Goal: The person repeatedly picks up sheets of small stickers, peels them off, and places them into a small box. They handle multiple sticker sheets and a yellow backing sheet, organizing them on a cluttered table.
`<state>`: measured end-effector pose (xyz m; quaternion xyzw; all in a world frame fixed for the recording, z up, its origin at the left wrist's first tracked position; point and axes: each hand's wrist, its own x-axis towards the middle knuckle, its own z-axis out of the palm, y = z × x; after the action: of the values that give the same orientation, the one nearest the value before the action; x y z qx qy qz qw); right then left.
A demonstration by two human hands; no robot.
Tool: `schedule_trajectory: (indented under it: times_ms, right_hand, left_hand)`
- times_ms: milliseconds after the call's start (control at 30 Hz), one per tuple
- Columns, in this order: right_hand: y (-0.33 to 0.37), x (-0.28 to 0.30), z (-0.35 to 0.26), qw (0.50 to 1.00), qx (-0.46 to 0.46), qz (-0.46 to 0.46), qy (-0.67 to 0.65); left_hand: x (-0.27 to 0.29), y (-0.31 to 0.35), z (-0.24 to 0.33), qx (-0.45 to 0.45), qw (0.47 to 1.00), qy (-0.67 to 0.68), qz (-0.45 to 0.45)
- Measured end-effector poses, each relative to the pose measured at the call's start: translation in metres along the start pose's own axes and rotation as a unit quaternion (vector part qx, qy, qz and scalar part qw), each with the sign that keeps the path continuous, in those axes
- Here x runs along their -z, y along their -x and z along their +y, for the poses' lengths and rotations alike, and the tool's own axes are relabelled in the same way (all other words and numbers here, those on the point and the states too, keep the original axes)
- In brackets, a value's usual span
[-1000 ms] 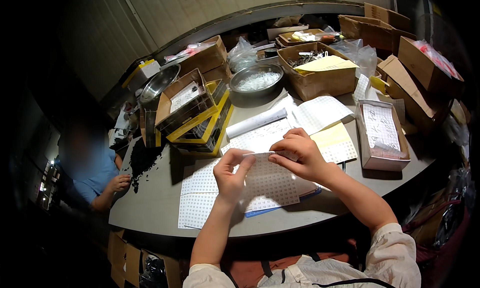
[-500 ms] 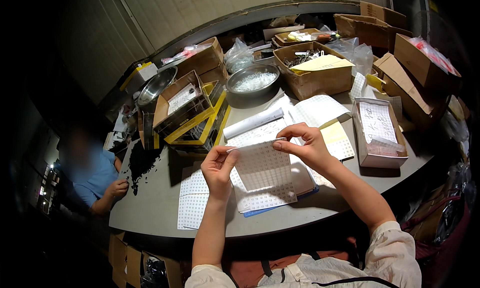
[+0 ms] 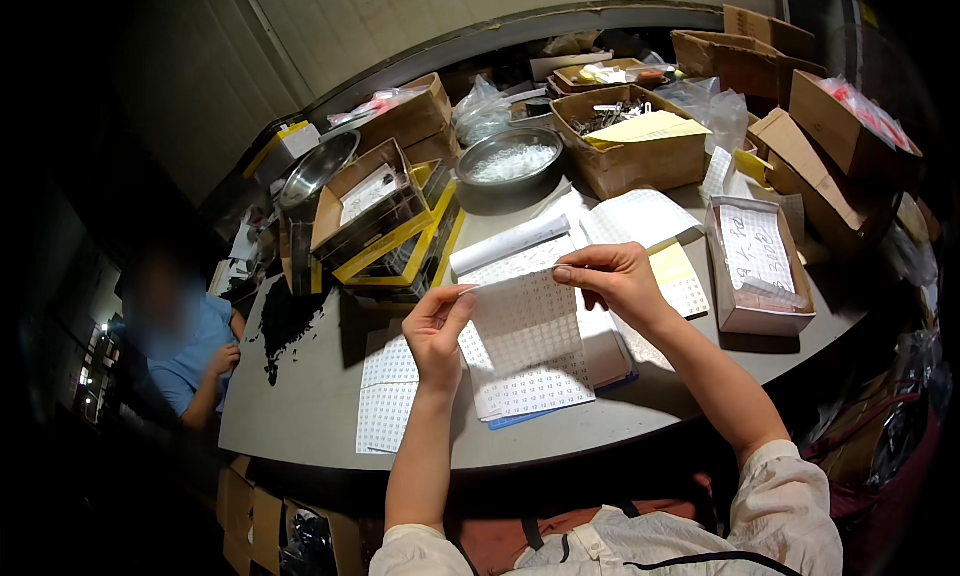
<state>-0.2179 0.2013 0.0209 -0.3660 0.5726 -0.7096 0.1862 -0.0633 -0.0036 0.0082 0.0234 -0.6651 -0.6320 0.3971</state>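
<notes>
A white sheet (image 3: 527,321) printed with rows of small numbers, like a sticker sheet, hangs between my hands, held up by its top edge. My left hand (image 3: 437,334) pinches its upper left corner. At the upper right corner, my right hand (image 3: 612,279) grips it between thumb and fingers. Below it lies a stack of similar printed sheets (image 3: 535,403), with the edge of a blue board (image 3: 525,422) showing underneath. More printed sheets (image 3: 385,418) rest beside my left forearm. Just beyond my hands lies a curled white paper (image 3: 508,246).
Yellow-and-black boxes (image 3: 385,246), a metal bowl of clear pieces (image 3: 512,166) and a brown carton (image 3: 640,166) stand at the back. On the right is a small white box (image 3: 765,316). A person in blue (image 3: 205,356) sits left, near a black pile (image 3: 290,321).
The held sheet's top edge looks flatter and thinner than before, and my hands have shifted only slightly. The other person's hand has risen from the table edge.
</notes>
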Motion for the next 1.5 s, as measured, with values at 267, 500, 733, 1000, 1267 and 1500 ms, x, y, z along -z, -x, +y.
schedule_trajectory:
  times_ms: [267,500,733,1000,1267,1500]
  right_hand:
    - [-0.007,0.009,-0.002,0.986,0.133,0.064,-0.082]
    - [-0.003,0.005,0.008,0.99,0.124,-0.024,-0.058]
    - [-0.003,-0.006,0.014,0.992,0.127,-0.021,0.0]
    - [-0.012,0.004,0.034,0.999,0.035,-0.021,-0.017]
    - [-0.017,0.011,0.038,0.997,-0.05,-0.063,-0.022]
    - [-0.017,0.011,0.034,0.997,-0.059,-0.058,0.005]
  left_hand:
    - [0.007,-0.014,-0.004,0.068,0.994,-0.067,0.057]
    - [-0.002,-0.012,0.007,0.28,0.95,0.1,-0.097]
    - [0.004,-0.012,-0.001,0.254,0.959,0.078,-0.098]
    - [0.003,-0.008,-0.022,0.198,0.978,0.037,-0.044]
    - [0.003,-0.01,-0.021,0.202,0.979,0.021,-0.037]
    - [0.007,-0.01,-0.026,0.21,0.976,0.016,-0.056]
